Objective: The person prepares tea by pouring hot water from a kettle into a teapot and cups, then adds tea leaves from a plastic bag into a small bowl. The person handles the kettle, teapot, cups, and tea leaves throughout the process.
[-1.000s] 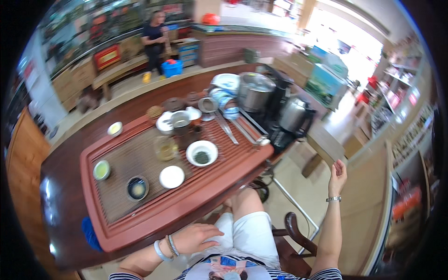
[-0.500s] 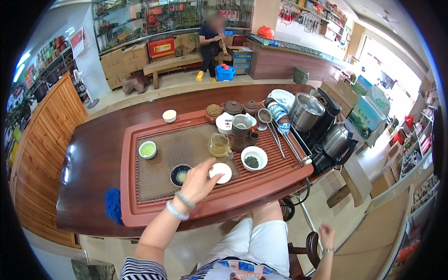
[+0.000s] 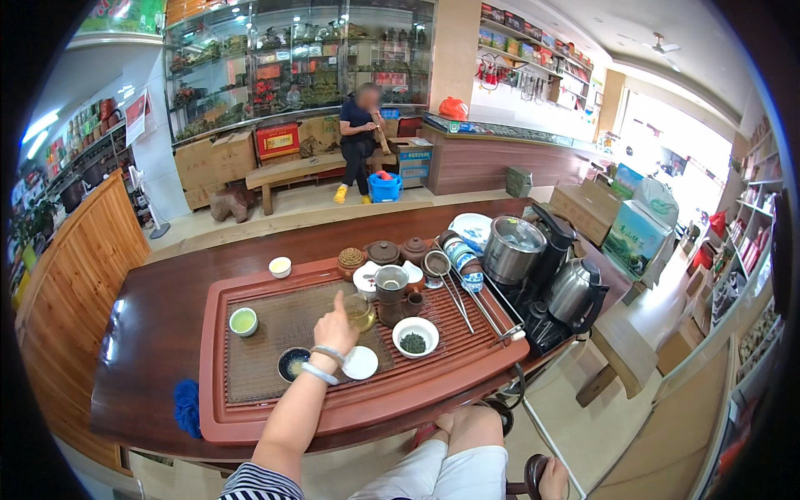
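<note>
My left hand [image 3: 336, 329] reaches over the tea tray [image 3: 225, 421], index finger stretched forward beside the glass pitcher [image 3: 360, 312] of pale yellow tea; nothing shows in its grip. Whether it touches the pitcher I cannot tell. Just right of its wrist lies a white lid-like disc [image 3: 361, 363], and to the left a dark bowl [image 3: 294, 364]. Farther right stands a white bowl [image 3: 415, 337] with dark tea leaves. A cup of green tea [image 3: 243, 322] sits at the tray's left. At the lower edge my right hand [image 3: 553, 479] is by the chair's armrest [image 3: 535, 475], its fingers partly hidden.
A strainer on a brown pot [image 3: 390, 292], clay teapots [image 3: 383, 252] and tongs [image 3: 457, 292] crowd the tray's back right. Beyond are a steel pot [image 3: 514, 250] and kettle [image 3: 575, 292]. A small cup [image 3: 280, 267] stands behind the tray. A person [image 3: 360, 137] sits across the room.
My left hand has gone from above the white disc to beside the glass pitcher, index finger now pointing forward. My right hand has lowered to the armrest. The view has tilted up.
</note>
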Demonstrator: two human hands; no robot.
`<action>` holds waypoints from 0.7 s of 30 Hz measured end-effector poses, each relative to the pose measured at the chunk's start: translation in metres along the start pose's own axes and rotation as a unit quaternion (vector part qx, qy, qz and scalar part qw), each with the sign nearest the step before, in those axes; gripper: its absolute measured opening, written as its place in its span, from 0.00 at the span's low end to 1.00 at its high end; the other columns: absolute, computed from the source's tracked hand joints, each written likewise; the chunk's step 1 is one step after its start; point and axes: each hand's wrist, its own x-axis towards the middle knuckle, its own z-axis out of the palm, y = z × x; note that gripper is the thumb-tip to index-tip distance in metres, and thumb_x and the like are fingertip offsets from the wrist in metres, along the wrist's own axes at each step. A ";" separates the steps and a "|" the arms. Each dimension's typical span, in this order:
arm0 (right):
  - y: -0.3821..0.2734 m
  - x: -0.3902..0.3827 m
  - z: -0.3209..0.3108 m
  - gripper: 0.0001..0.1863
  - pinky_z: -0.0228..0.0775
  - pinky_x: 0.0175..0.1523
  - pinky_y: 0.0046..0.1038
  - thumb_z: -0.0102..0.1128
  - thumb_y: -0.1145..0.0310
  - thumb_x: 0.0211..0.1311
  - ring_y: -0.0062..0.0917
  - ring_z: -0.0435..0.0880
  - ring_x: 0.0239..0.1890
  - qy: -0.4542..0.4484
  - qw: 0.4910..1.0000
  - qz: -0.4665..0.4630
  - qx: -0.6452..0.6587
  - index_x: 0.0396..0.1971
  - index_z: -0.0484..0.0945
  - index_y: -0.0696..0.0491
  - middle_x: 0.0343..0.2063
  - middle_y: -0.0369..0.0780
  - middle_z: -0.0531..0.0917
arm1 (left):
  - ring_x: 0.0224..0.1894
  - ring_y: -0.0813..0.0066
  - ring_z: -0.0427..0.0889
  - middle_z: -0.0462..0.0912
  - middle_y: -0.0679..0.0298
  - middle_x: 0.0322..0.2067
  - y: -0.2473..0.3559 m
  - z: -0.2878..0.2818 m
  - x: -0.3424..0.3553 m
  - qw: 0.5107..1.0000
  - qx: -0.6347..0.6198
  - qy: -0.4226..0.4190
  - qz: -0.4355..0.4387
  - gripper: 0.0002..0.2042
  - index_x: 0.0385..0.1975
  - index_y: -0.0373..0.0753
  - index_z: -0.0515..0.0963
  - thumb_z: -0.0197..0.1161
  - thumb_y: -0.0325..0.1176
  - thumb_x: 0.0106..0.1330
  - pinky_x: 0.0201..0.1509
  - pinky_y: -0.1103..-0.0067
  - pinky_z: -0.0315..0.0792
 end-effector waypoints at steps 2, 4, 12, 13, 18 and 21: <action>-0.002 0.001 -0.001 0.28 0.68 0.59 0.43 0.38 0.54 0.73 0.54 0.77 0.54 -0.005 1.000 0.008 0.021 0.53 0.76 0.63 0.49 0.60 0.78 | 0.38 0.45 0.84 0.84 0.43 0.34 -0.032 0.012 0.005 0.995 -0.071 0.068 -0.003 0.29 0.59 0.32 0.69 0.68 0.36 0.59 0.45 0.61 0.78; 0.016 0.005 0.010 0.28 0.69 0.57 0.44 0.38 0.53 0.73 0.55 0.77 0.52 0.025 0.999 -0.022 0.039 0.52 0.76 0.63 0.48 0.60 0.79 | 0.40 0.47 0.84 0.84 0.45 0.34 -0.031 -0.009 0.008 0.997 -0.075 0.028 -0.006 0.15 0.40 0.31 0.81 0.67 0.37 0.60 0.46 0.62 0.77; 0.053 0.025 0.035 0.29 0.71 0.44 0.46 0.38 0.51 0.74 0.55 0.81 0.43 0.019 0.999 -0.027 0.044 0.45 0.79 0.63 0.37 0.60 0.81 | 0.42 0.48 0.84 0.84 0.44 0.35 -0.045 -0.011 0.026 0.989 -0.112 -0.093 -0.039 0.14 0.33 0.32 0.84 0.61 0.39 0.67 0.47 0.64 0.76; 0.048 0.024 0.032 0.29 0.71 0.43 0.46 0.38 0.51 0.74 0.55 0.81 0.42 0.009 0.999 -0.012 0.039 0.44 0.79 0.63 0.36 0.60 0.81 | 0.42 0.48 0.83 0.84 0.45 0.34 -0.044 -0.012 0.026 0.984 -0.134 -0.100 -0.058 0.15 0.33 0.32 0.84 0.61 0.40 0.67 0.48 0.64 0.76; 0.047 0.027 0.034 0.30 0.70 0.40 0.47 0.38 0.50 0.73 0.55 0.82 0.37 0.004 0.999 -0.001 0.050 0.39 0.80 0.64 0.30 0.60 0.81 | 0.41 0.48 0.84 0.85 0.46 0.32 -0.083 0.004 0.030 0.984 -0.165 -0.026 -0.062 0.16 0.33 0.33 0.83 0.58 0.42 0.68 0.49 0.62 0.75; 0.060 0.028 0.038 0.31 0.70 0.39 0.47 0.39 0.49 0.73 0.55 0.82 0.36 0.028 0.999 0.002 0.043 0.36 0.80 0.66 0.29 0.60 0.80 | 0.38 0.49 0.84 0.84 0.47 0.29 -0.081 -0.002 0.031 0.978 -0.195 -0.002 -0.068 0.17 0.30 0.32 0.82 0.57 0.42 0.69 0.46 0.61 0.76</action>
